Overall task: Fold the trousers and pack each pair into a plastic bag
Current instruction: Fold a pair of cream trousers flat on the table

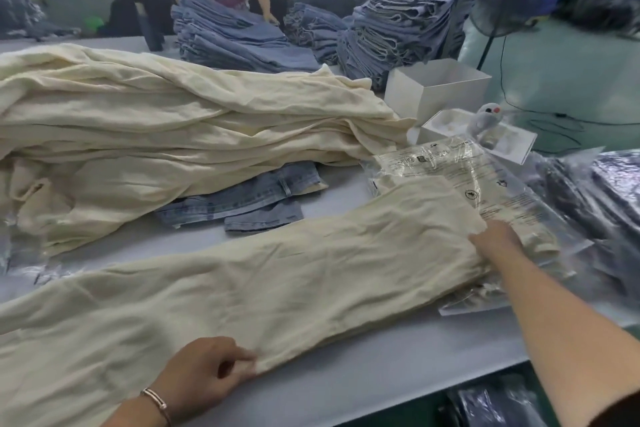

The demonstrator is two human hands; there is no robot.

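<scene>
The left hand (204, 369) pinches the near edge of a cream pair of trousers (263, 288) lying stretched across the tabletop (381, 378). The right hand (498, 239) rests at the trousers' far end, fingers tucked under the cloth, so its grip cannot be told. Just beyond it lies a printed plastic bag (460, 170). Behind, a heap of cream trousers (156, 128) covers folded jeans (249, 198).

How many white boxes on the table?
2. An open white box sits beside the denim stacks; a lower, flatter box lies in front of it, holding a small plush toy. More could be hidden behind the cream trousers pile.
</scene>
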